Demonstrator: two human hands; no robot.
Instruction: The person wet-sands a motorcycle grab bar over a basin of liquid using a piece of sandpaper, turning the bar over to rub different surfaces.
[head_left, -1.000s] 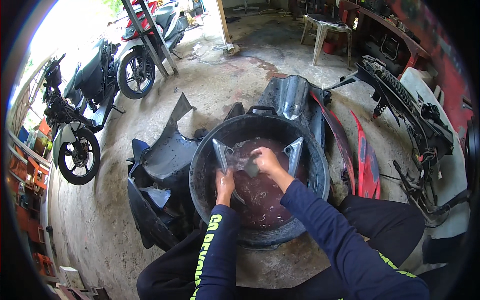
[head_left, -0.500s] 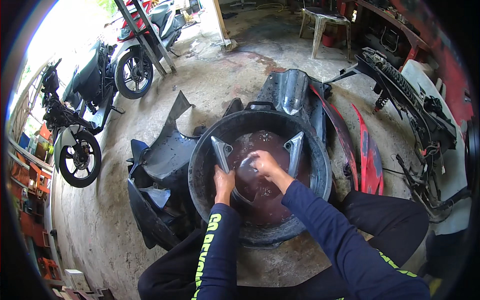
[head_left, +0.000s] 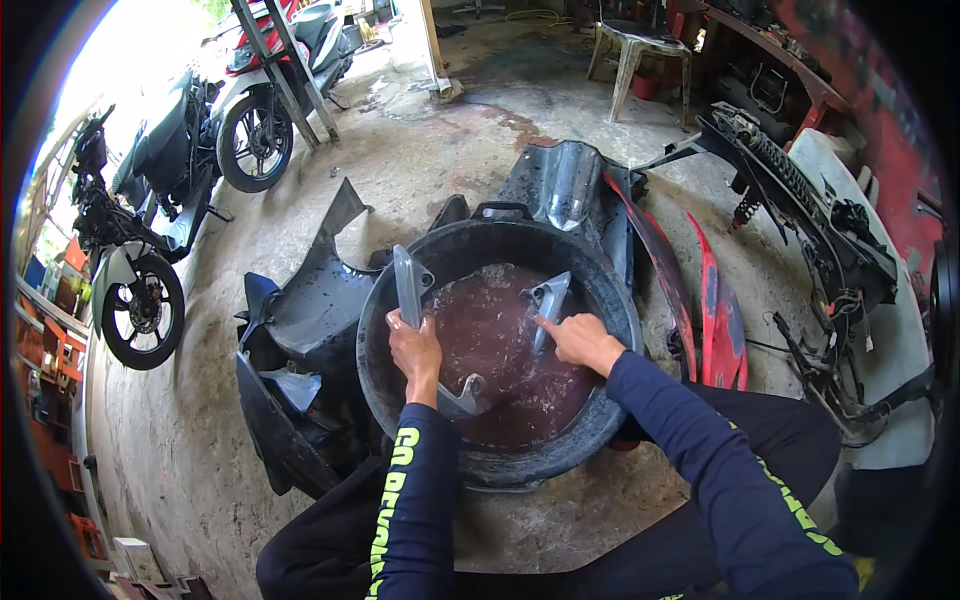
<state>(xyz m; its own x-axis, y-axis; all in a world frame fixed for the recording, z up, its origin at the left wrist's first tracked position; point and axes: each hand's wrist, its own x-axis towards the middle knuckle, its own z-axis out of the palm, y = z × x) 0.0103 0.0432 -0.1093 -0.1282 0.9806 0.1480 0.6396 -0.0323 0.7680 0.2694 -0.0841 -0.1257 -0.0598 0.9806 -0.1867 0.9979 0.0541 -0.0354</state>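
Inside the tub (head_left: 540, 468), reddish, cloudy water (head_left: 490, 340) hides the sunken end of the right bar (head_left: 553, 296), and whether it joins the left bar (head_left: 407, 283) below cannot be made out. The left grip (head_left: 415, 352) is closed around the left bar at the tub's left side; this grey bar stands up above the fist, its middle is covered by the fingers, and a hooked grey end shows below the fist, toward the tub's near side. Near the tub's right side, the right grip (head_left: 588, 343) has its index finger stretched out over the right bar, the other fingers curled; whether they hold anything cannot be told, nor whether the fingertip presses on the bar. That bar lies just left of the right grip, tilted.

Left of the tub sits a black panel (head_left: 325, 312), partly covered by its rim. Beyond the tub, a dark fairing (head_left: 568, 190) is hidden at its near edge. To the tub's right stand red strips (head_left: 718, 310), then a frame (head_left: 800, 195). Far beyond the tub to the left, a red and white motorcycle (head_left: 322, 48) is cut off by the upper edge and crossed by posts.
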